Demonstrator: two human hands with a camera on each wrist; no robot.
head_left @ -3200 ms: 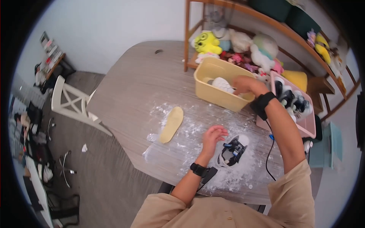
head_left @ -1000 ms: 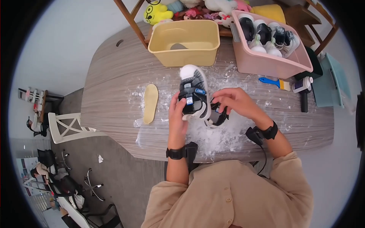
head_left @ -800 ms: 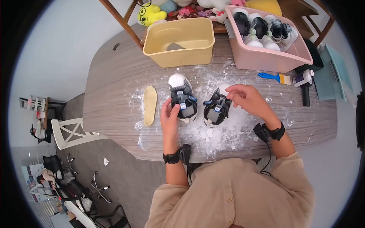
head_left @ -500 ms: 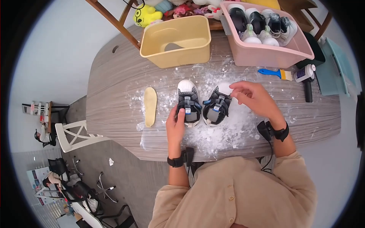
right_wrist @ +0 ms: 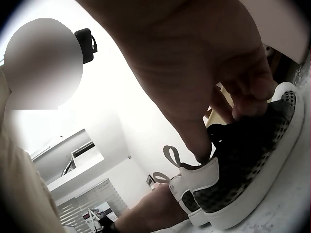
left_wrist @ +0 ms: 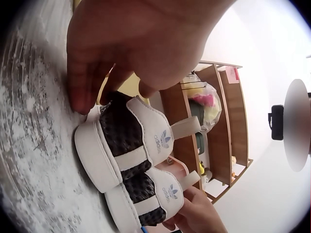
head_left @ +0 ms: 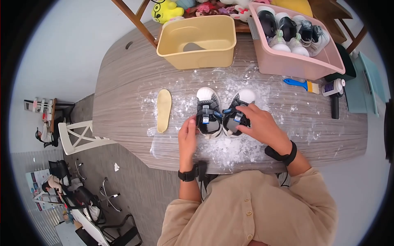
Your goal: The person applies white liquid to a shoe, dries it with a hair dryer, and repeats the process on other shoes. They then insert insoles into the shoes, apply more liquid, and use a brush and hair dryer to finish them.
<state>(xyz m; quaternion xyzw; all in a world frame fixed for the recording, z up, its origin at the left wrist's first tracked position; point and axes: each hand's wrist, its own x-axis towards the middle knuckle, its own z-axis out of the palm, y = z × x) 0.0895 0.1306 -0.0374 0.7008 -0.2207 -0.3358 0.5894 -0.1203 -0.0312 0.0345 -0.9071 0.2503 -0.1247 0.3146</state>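
Observation:
In the head view two small black-and-white shoes stand upright side by side, toes away from the body: left shoe (head_left: 208,111), right shoe (head_left: 245,97). Their heels touch or nearly touch. My left hand (head_left: 188,137) lies along the left shoe's outer side, fingertips touching it. My right hand (head_left: 264,128) grips the right shoe from its outer side, thumb near the heel and fingers over the strap. The left wrist view has both white heels, the nearer shoe (left_wrist: 129,141) beside my fingers. In the right wrist view my thumb meets the collar of the right shoe (right_wrist: 243,174).
A yellow insole (head_left: 164,110) lies left of the shoes. Behind stand a yellow bin (head_left: 201,60) with a grey piece inside and a pink bin (head_left: 295,65) of shoes. A blue-handled brush (head_left: 296,83) and white bottle (head_left: 333,87) are at right. White powder covers the table (head_left: 127,94).
Earlier my right hand was in the yellow bin at a white-soled item. My left hand then held one shoe raised; it now stands beside the other. My right hand has moved from the right shoe's toe onto its opening.

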